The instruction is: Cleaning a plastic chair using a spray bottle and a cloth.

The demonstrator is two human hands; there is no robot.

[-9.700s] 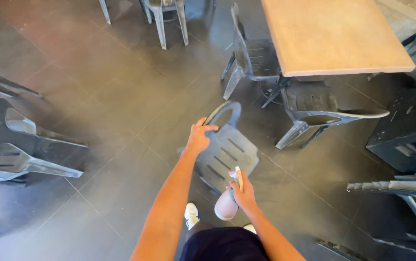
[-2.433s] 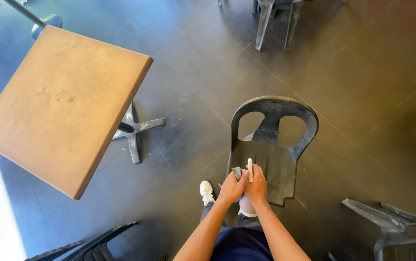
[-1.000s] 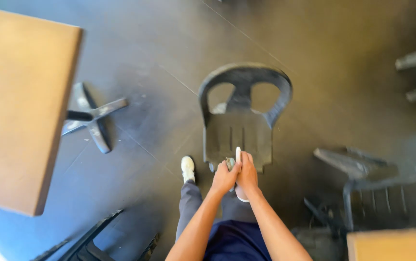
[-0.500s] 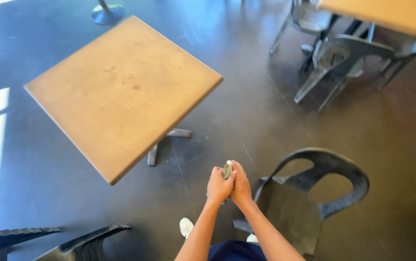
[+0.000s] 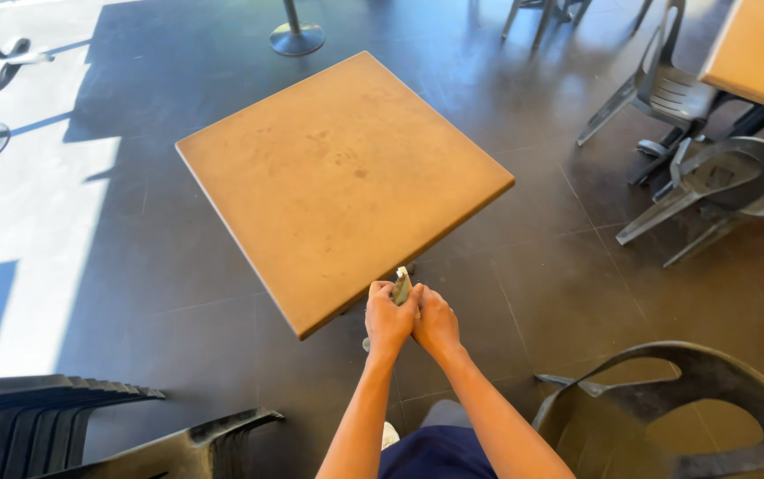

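My left hand [image 5: 390,318] and right hand [image 5: 435,321] press together, fingers clenched around a small grey-green object with a pale tip [image 5: 401,286] that pokes up between them. I hold it just off the near corner of the square tan wooden tabletop [image 5: 338,173], above the dark tiled floor [image 5: 542,284], with a dark grey plastic chair [image 5: 666,408] to my right.

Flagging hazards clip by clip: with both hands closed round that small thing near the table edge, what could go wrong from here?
1. The left hand and right hand share one small greenish object, mostly hidden; it might slip or catch a finger.
2. The hands sit close to the brown table edge, so knuckles could knock it.
3. The dark plastic chair stands close at the person's right, a possible trip point.
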